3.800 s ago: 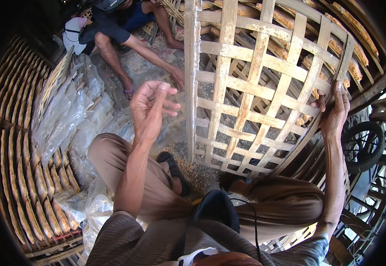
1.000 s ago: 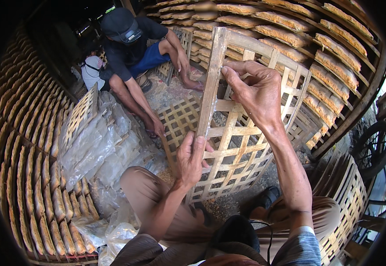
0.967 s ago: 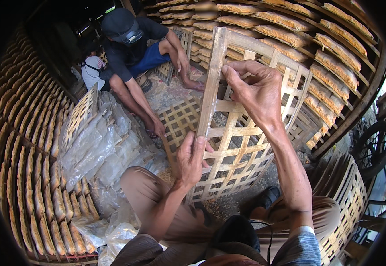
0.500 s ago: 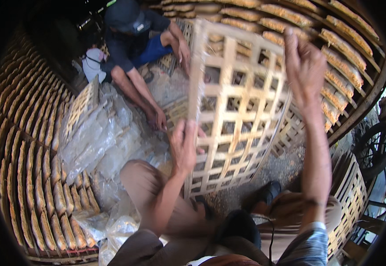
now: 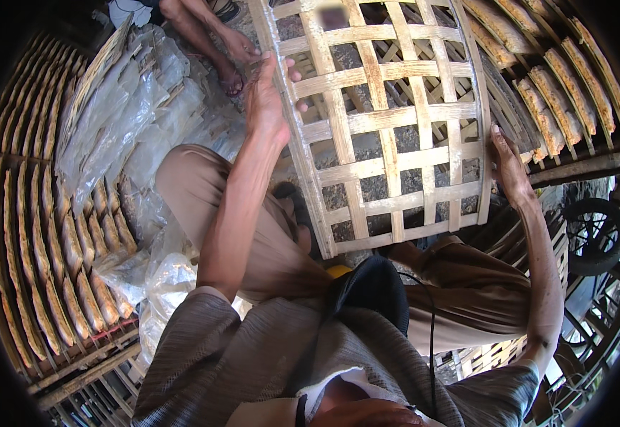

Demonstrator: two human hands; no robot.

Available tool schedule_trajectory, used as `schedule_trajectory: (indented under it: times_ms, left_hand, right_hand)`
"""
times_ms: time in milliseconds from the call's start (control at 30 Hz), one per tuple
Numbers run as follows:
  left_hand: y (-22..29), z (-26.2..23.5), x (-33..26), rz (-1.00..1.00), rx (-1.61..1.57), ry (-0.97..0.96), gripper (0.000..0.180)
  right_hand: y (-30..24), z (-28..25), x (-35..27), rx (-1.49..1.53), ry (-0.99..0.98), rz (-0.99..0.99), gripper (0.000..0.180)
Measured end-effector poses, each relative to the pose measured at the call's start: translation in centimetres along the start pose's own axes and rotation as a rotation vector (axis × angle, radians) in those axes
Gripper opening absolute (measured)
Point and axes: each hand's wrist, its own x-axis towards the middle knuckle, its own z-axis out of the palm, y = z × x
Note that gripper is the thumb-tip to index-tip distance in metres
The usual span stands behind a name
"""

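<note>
— Two hands hold one big rack (image 5: 388, 135) in the upper middle of the frame. What is it made of?

— Pale flat strips, woven into a grid with square holes. You can see the ground through the holes.

— Where is the left hand (image 5: 267, 96)?

— On the rack's left edge, near the top of the frame. Its fingers (image 5: 292, 71) curl around the side strip and grip it.

— And the right hand (image 5: 509, 167)?

— On the rack's right edge, at the middle right. The palm presses flat on the side. I cannot tell if the fingers wrap around.

— Where does the rack's bottom sit?

— Just above the person's knees in brown trousers (image 5: 267, 235), in the middle of the frame.

— What lies around?

— Rows of long yellow-brown flat pieces on trays (image 5: 46, 249) at the left. More rows (image 5: 566, 78) at the upper right. Clear plastic bags (image 5: 110, 128) in the upper left. A dark wheel (image 5: 598, 231) at the right.

— Anyone else?

— Another person's hand (image 5: 242, 46) and foot (image 5: 228, 78) at the top, left of the rack
</note>
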Motion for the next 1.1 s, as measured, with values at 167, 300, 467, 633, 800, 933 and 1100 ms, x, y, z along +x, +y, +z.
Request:
schedule_trajectory:
  times_ms: [167, 300, 467, 633, 800, 933, 1100]
  left_hand:
    - [-1.2, 0.0, 1.4, -0.091, -0.008, -0.03, 0.045]
    - [-1.7, -0.2, 1.6, -0.053, -0.004, -0.115, 0.051]
    - [-1.3, -3.1, 4.4, -0.174, 0.094, -0.319, 0.069]
    - [0.7, -4.3, 2.9, -0.127, 0.209, -0.411, 0.085]
    - [1.6, -3.7, 1.6, 0.037, 0.539, -0.329, 0.107]
    - [3.4, -2.2, 0.1, -0.049, 0.893, -0.459, 0.077]
    - [1.7, -2.1, -0.9, 0.352, 0.846, -0.45, 0.036]
  right_hand:
    - [-2.5, 0.0, -0.9, 0.249, 0.054, -0.104, 0.054]
    - [-5.8, -0.3, -2.9, 0.314, -0.089, -0.359, 0.046]
    - [-5.4, -3.9, -1.3, 0.523, -0.274, -0.314, 0.042]
    - [-8.6, -4.3, -1.5, 0.746, -0.472, -0.609, 0.036]
    - [-12.4, -3.6, -3.8, 0.326, 0.078, -0.597, 0.042]
    - [-10.9, -6.1, -3.5, 0.341, 0.229, -0.527, 0.054]
    - [-9.4, -7.5, -2.0, 0.392, 0.268, -0.413, 0.051]
